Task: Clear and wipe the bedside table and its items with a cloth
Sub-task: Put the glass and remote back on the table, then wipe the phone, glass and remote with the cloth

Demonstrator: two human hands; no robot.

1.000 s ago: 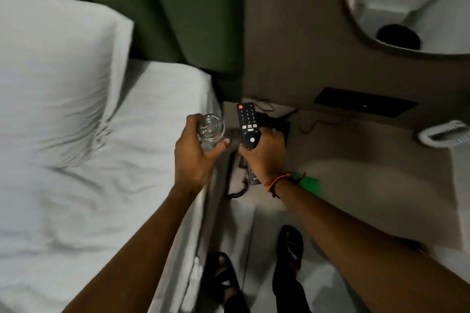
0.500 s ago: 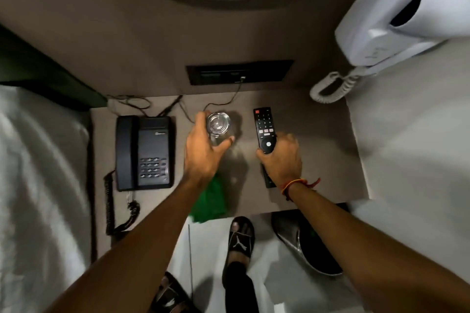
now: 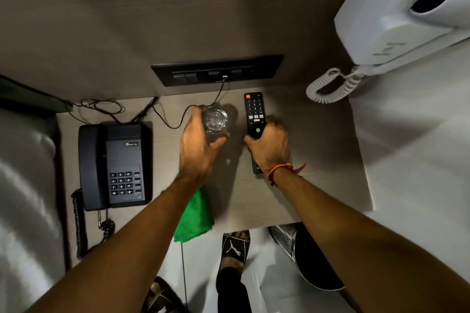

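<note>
The beige bedside table fills the middle of the view. My left hand is wrapped around a clear drinking glass standing near the table's back. My right hand grips a black TV remote that lies lengthwise on the table, its lower end under my palm. A green cloth lies at the table's front edge, partly under my left forearm. A black desk telephone sits on the left part of the table.
A black socket panel with a plugged cable is on the wall behind. A white wall phone with coiled cord hangs at the right. White bedding lies left. A metal bin and my sandalled feet are below.
The view swung from the bed to the table. Both hands carried the glass and the remote over from the bed side and lowered them onto the tabletop.
</note>
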